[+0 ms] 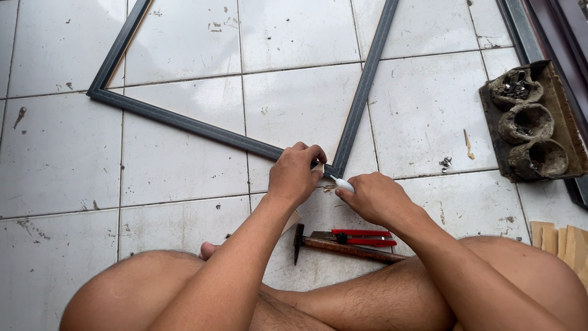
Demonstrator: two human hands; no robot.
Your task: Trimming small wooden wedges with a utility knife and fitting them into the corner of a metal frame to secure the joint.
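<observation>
Lying flat on the white tiled floor (184, 178), the dark picture frame (184, 121) has its near corner just in front of the seated person, and both hands meet at this corner. The left hand (294, 175) presses down on the corner joint, its grip closed on the frame moulding with the fingers curled over the top; a small pale piece (318, 167), maybe wood or paper, shows under the fingertips, but I cannot tell exactly what it is. This hold seems to keep the two mitred bars together so the joint does not open. The right hand (376, 199) has its grip closed around a small white tube or nozzle (343, 183), whose tip points at the same corner, touching or almost touching it.

Just beside the right wrist, close to the legs, a hammer (343, 246) with a wooden handle lies on the floor, and red-handled pliers (355, 237) rest against it, both within easy reach. Further to the right, near a dark door frame, a dirty tray (554, 92) holds three rough cups; the far cup contains small metal pieces, probably nails. Some pale wooden pieces (566, 242) lie at the right edge, beside the knee.
</observation>
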